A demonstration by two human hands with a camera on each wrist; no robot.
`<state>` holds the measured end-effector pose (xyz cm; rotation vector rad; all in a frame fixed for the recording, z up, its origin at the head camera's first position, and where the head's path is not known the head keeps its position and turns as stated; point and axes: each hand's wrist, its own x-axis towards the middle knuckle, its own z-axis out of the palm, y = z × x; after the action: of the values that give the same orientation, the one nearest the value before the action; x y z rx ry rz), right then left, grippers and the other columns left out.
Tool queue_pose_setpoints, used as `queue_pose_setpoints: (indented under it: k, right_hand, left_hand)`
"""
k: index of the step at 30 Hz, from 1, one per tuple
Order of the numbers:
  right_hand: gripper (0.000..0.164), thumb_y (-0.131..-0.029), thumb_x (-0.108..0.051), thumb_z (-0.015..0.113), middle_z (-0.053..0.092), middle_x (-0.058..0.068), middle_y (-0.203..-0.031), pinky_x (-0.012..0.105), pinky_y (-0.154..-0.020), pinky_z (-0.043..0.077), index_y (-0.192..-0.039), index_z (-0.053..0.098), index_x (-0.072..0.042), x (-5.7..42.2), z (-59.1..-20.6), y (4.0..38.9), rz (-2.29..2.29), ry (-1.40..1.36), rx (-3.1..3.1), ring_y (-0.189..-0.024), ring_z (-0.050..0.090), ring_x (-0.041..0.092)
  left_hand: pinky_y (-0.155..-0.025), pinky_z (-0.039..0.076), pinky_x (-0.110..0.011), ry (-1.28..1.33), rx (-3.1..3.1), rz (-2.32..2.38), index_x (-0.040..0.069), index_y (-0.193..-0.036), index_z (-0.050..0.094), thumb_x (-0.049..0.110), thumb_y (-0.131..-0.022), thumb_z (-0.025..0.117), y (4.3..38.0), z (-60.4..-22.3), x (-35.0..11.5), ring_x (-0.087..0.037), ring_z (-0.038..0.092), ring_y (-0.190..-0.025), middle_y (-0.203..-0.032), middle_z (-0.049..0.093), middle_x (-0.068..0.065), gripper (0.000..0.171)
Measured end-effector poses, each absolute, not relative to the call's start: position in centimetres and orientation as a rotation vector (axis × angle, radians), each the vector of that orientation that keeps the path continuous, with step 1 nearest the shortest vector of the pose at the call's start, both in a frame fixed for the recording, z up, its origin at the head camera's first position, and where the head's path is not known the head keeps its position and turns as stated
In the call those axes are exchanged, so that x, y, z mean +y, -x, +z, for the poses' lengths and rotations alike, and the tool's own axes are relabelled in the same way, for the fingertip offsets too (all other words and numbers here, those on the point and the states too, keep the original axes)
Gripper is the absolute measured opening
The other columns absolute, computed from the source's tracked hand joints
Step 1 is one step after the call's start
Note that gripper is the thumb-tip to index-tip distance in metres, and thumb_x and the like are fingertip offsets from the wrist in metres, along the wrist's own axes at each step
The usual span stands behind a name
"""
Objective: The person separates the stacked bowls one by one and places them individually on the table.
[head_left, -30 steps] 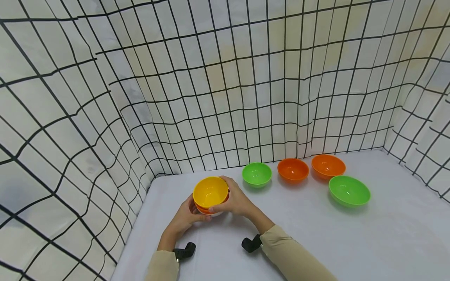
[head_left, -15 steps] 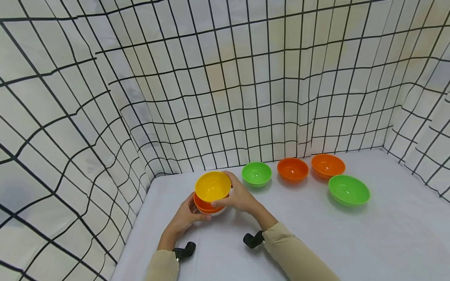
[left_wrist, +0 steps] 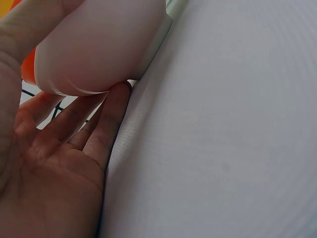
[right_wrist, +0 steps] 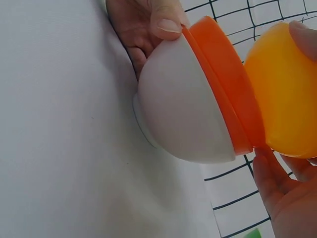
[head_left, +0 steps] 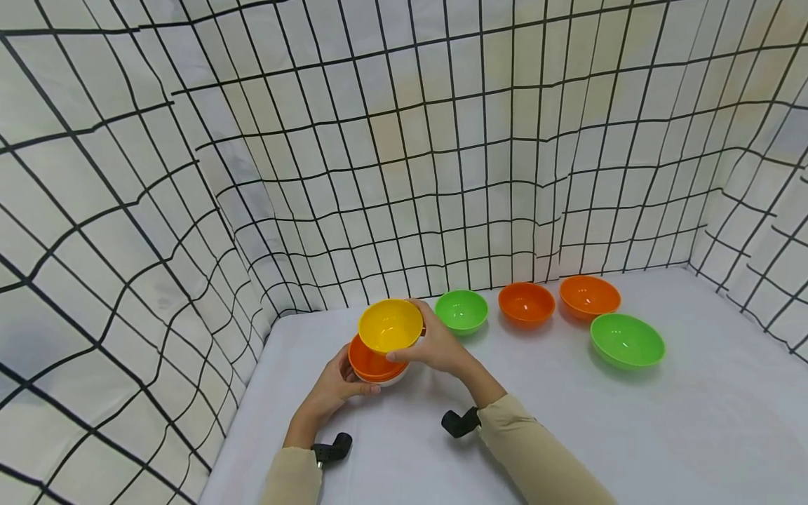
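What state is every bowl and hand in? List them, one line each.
Yellow bowl: empty, held above the stack
Orange part of the stack: nested in the white bowl; one bowl or two, unclear
White bowl: upright on the table
Small green bowl, large green bowl: upright, empty
Left orange bowl, right orange bowl: upright, empty
Left hand: gripping the white bowl
Right hand: gripping the yellow bowl
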<state>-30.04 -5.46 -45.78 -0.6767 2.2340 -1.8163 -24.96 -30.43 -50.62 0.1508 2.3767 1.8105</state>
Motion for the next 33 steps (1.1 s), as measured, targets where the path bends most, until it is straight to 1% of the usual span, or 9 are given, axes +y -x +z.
queue_pose_setpoints:
  k: [6, 9, 15, 23, 29, 33]
  right_hand:
    - [0.112, -0.073, -0.033, 0.093, 0.049, 0.002, -0.151, 0.049, -0.113, 0.048, -0.16, 0.024, -0.016, -5.1, -45.4, 30.1, -1.816, 0.674, 2.242, -0.13, 0.054, 0.025]
    - [0.113, -0.072, -0.034, 0.093, 0.048, 0.003, -0.151, 0.049, -0.113, 0.049, -0.16, 0.024, -0.017, -4.9, -45.1, 30.1, -1.815, 0.662, 2.254, -0.13, 0.053, 0.025]
    - [0.11, -0.072, -0.032, 0.094, 0.049, 0.002, -0.15, 0.046, -0.111, 0.051, -0.159, 0.026, -0.02, -4.5, -44.8, 30.3, -1.846, 0.642, 2.243, -0.129, 0.054, 0.025]
    - [0.108, -0.071, -0.03, 0.095, 0.049, 0.001, -0.149, 0.046, -0.111, 0.052, -0.156, 0.029, -0.022, -4.1, -44.4, 30.5, -1.871, 0.63, 2.245, -0.13, 0.054, 0.025]
    - [0.107, -0.071, -0.026, 0.094, 0.049, 0.001, -0.147, 0.045, -0.108, 0.054, -0.156, 0.029, -0.024, -3.6, -43.5, 30.1, -1.878, 0.695, 2.235, -0.127, 0.055, 0.026]
    - [0.108, -0.071, -0.026, 0.094, 0.048, 0.002, -0.147, 0.044, -0.107, 0.055, -0.156, 0.028, -0.025, -3.0, -42.5, 29.9, -1.878, 0.714, 2.243, -0.128, 0.055, 0.026]
  left_hand:
    - [-0.128, 0.029, -0.048, -0.146, 2.377, 1.812, 0.03, -0.155, 0.036, 0.021, -0.073, 0.093, 24.9, -50.5, -30.4, -0.023, 0.041, -0.149, -0.156, 0.047, 0.004, 0.1]
    - [-0.128, 0.028, -0.047, -0.14, 2.38, 1.812, 0.03, -0.155, 0.037, 0.022, -0.073, 0.093, 24.9, -50.5, -30.4, -0.023, 0.041, -0.149, -0.155, 0.048, 0.004, 0.1]
    - [-0.128, 0.028, -0.047, -0.134, 2.369, 1.822, 0.031, -0.154, 0.037, 0.021, -0.073, 0.093, 25.0, -50.5, -30.4, -0.023, 0.041, -0.149, -0.155, 0.048, 0.004, 0.099]
    - [-0.127, 0.03, -0.046, -0.131, 2.35, 1.84, 0.031, -0.154, 0.038, 0.018, -0.074, 0.093, 25.0, -50.5, -30.4, -0.022, 0.042, -0.149, -0.156, 0.047, 0.005, 0.098]
    - [-0.128, 0.027, -0.047, -0.125, 2.364, 1.829, 0.032, -0.153, 0.039, 0.018, -0.074, 0.093, 24.9, -50.6, -30.4, -0.022, 0.041, -0.149, -0.155, 0.048, 0.006, 0.096]
    - [-0.128, 0.027, -0.049, -0.129, 2.364, 1.83, 0.031, -0.153, 0.039, 0.018, -0.075, 0.093, 24.9, -50.6, -30.4, -0.023, 0.041, -0.148, -0.156, 0.048, 0.005, 0.095]
